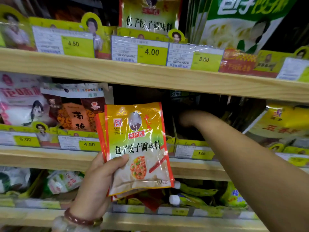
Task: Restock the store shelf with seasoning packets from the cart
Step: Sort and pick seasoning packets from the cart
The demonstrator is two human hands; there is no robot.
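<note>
My left hand (98, 180) grips a small stack of yellow-and-red seasoning packets (138, 148), thumb across the front one, held upright before the middle shelf (50, 158). My right hand (185, 118) reaches deep into the dark gap of that shelf. It is blurred and its fingers are hidden in the shadow. A matching seasoning packet (148, 15) stands on the upper shelf (150, 76) above a 4.00 price tag (152, 52).
Orange and white packets (73, 111) fill the middle shelf to the left, yellow ones (284, 124) to the right. Green and white pouches (240, 22) stand on the upper shelf at right. The lower shelf holds green and yellow bags (197, 195).
</note>
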